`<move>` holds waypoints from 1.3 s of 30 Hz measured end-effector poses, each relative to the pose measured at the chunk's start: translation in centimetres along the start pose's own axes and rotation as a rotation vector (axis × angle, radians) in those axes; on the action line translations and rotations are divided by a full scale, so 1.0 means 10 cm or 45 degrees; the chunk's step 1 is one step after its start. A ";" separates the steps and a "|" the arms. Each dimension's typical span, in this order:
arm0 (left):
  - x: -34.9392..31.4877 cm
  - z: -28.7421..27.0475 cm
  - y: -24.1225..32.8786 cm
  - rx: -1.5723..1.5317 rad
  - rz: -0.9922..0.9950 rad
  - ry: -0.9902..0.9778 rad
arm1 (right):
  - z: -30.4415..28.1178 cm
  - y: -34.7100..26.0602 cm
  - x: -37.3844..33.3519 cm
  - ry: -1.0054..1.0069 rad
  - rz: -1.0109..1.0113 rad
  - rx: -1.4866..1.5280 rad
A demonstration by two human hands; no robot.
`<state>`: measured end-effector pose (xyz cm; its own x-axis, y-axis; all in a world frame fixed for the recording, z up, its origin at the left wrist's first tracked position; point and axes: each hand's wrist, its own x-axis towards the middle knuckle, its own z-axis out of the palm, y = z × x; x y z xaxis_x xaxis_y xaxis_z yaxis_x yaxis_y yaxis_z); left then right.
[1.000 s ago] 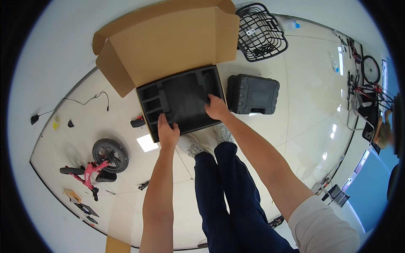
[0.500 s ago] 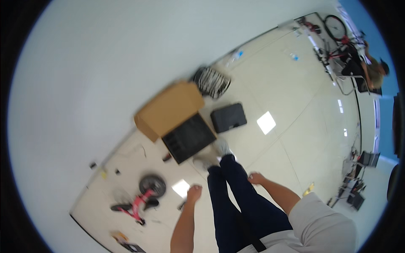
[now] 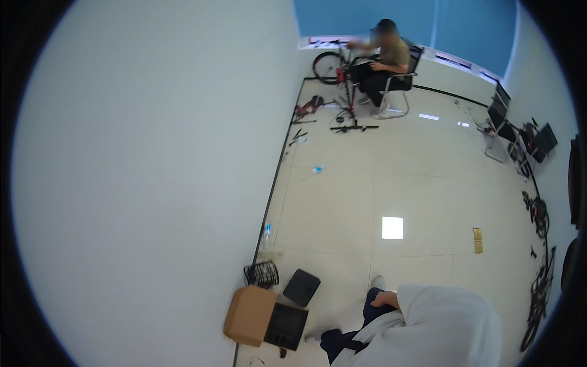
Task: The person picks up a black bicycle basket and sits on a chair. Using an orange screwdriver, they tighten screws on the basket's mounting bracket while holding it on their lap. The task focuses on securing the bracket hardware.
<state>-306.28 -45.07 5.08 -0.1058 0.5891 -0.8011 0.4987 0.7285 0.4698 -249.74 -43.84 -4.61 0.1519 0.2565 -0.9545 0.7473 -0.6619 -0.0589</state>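
Observation:
My right hand hangs low beside my dark trousers, just past the white sleeve. Its fingers are too small and partly hidden to make out. My left hand is outside the picture. On the floor to the left of my feet lie an open cardboard box, a black tray with compartments against it, and a dark flat case. A black wire basket stands by the wall behind them. Neither hand is seen touching any of these.
A person sits on a chair at the far end, one hand at a bicycle. Plastic bottles lie near the left wall. A yellow object is on the floor to the right. Chairs and bicycle parts line the right wall.
My view has swung to the right and up. My left hand and the small red bike have left the picture; the seated person now shows upright at the far end.

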 end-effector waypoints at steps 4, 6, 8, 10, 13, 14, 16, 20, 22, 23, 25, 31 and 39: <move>0.19 1.25 1.21 -0.012 -0.077 -0.100 | -0.91 0.57 0.51 0.184 -0.373 -0.142; 0.16 1.72 1.52 -0.061 -0.133 -0.114 | -1.13 0.89 0.55 0.209 -0.530 -0.180; 0.13 2.18 1.51 -0.088 -0.191 -0.132 | -1.57 1.37 0.11 0.085 -0.322 0.317; 0.10 2.44 1.42 0.031 -0.238 -0.153 | -1.83 1.87 -0.28 0.115 -0.339 0.973; -0.11 2.76 1.02 0.284 -0.384 -0.108 | -1.70 2.44 -0.23 0.284 -0.313 1.223; -0.21 2.90 0.76 0.409 -0.425 -0.098 | -1.66 2.71 -0.26 0.305 -0.239 1.269; 0.17 2.76 0.83 1.054 -0.198 -0.170 | -1.80 2.77 -0.36 0.311 -0.106 1.435; 0.41 2.59 2.22 -0.313 -0.429 0.175 | -1.86 2.98 -0.50 0.112 0.176 1.465; 0.46 2.69 3.02 -0.426 -0.238 0.244 | -1.82 2.81 -0.59 0.047 0.268 1.271; 0.61 2.81 3.27 -0.425 -0.168 0.237 | -1.91 2.70 -0.69 0.036 0.315 1.114; 0.95 3.11 3.48 -0.430 -0.038 0.098 | -2.04 2.58 -0.73 0.088 -0.051 0.997; 1.73 3.64 3.95 -0.108 0.074 -0.014 | -2.85 2.03 -0.10 0.139 -0.064 0.815; 3.95 3.15 3.76 -0.365 -0.169 0.272 | -4.16 1.66 0.38 -0.096 0.090 0.614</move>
<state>-264.59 -5.43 -20.53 -0.3455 0.5209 -0.7806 0.2107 0.8536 0.4764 -209.85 -24.56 2.89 0.1312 0.1594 -0.9785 0.3494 -0.9311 -0.1048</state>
